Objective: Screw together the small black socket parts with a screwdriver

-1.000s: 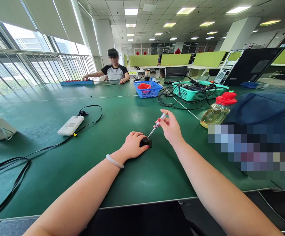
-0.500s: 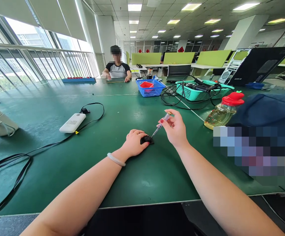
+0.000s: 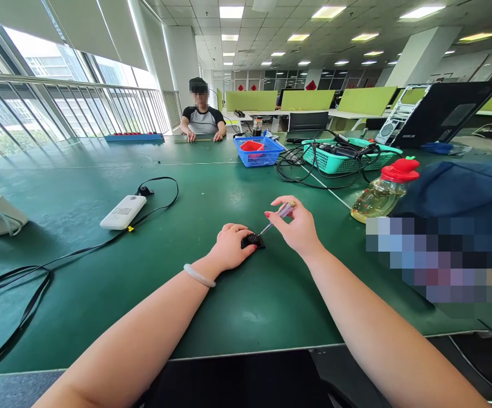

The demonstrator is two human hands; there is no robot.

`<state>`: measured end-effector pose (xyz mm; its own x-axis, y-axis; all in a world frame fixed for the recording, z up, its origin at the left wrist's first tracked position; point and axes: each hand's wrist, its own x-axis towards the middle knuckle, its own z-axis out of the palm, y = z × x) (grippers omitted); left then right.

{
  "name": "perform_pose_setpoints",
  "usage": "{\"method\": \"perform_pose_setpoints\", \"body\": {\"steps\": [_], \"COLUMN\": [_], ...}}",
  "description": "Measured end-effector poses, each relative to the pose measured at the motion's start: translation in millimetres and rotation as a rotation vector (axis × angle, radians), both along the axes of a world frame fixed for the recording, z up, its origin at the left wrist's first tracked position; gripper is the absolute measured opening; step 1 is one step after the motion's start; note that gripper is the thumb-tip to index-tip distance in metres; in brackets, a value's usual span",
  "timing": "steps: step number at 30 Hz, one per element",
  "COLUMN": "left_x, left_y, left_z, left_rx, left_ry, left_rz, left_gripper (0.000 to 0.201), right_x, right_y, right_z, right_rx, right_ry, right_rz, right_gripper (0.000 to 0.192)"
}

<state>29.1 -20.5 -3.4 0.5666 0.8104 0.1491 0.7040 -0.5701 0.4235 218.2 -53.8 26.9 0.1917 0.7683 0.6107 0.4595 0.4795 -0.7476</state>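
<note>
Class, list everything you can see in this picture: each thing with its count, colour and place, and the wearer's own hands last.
Table: 1, green, under everything.
Black part: 1, centre, under left hand.
Screwdriver: 1, clear handle, tip on the part.
Power bank: 1, white, left, black cable attached.
Bottle: 1, red cap, right.
Baskets: blue, teal, far side.
Person: 1, seated far end.
Bracelet: 1, pale, left wrist.
Left hand: pressing the part.
Right hand: holding the screwdriver.

A small black part (image 3: pixel 253 240) is pinned flat on the green table; a clear-handled screwdriver (image 3: pixel 276 219) is tilted, its tip set down on that part
</note>
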Motion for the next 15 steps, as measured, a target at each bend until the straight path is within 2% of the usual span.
{"method": "perform_pose_setpoints", "body": {"steps": [3, 7, 15], "left_x": [0.0, -1.3, -2.2], "left_y": [0.1, 0.6, 5.0], "left_z": [-0.3, -0.3, -5.0], "left_rx": [0.001, 0.016, 0.042], "left_ry": [-0.001, -0.038, -0.084], "left_rz": [-0.006, -0.016, -0.034], "left_gripper": [0.037, 0.036, 0.034], "right_x": [-1.3, -2.3, -4.7], "right_y": [-2.5, -5.9, -8.9], "right_z": [3.3, 7.0, 5.7], "right_rx": [0.001, 0.026, 0.075], "right_ry": [-0.087, -0.087, -0.118], "right_rz": [-0.001, 0.049, 0.176], "right_gripper": [0.021, 0.027, 0.027]}}
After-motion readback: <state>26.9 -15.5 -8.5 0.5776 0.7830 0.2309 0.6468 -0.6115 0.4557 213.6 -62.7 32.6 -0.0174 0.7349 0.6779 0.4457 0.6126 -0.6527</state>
